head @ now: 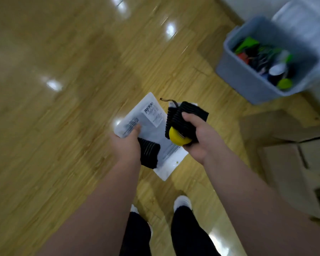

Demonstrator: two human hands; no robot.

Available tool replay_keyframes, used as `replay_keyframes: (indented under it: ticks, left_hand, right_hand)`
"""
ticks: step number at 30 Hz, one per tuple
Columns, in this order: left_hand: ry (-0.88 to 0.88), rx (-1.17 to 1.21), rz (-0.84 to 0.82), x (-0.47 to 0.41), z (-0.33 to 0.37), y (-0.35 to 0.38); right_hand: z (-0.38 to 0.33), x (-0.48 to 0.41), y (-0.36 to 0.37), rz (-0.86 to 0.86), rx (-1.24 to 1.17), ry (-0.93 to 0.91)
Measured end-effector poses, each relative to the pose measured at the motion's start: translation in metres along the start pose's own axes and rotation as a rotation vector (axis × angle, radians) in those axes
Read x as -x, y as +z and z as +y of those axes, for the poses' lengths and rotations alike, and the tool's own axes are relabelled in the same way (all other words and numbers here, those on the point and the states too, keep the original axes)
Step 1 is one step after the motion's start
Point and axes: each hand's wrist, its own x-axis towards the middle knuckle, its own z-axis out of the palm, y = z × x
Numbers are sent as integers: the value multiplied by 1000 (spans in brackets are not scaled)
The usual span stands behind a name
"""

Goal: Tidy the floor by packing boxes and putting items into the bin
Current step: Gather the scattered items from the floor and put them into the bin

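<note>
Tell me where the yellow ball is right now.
In the head view, just right of centre, the yellow ball sits in the right hand together with a black ribbed band, beside the white packet the left hand holds.

White label with barcode on clear plastic pouch (pixel 151 126) — print too blurred to read, nothing else legible

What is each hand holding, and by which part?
Left hand grips a white packet by its left corner, plus a black cloth. Right hand grips a black band around its middle and a yellow round object.
</note>
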Motion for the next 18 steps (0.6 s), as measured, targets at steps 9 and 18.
replay_keyframes:
  ticks: [9,18]
  left_hand:
    - [130,8,-196,175,149,78]
    - [172,-71,-446,147,232,225]
  right_hand:
    - [-162,166,-25,53,-108,-184]
    - [-284,118,-29,154,-345,-268]
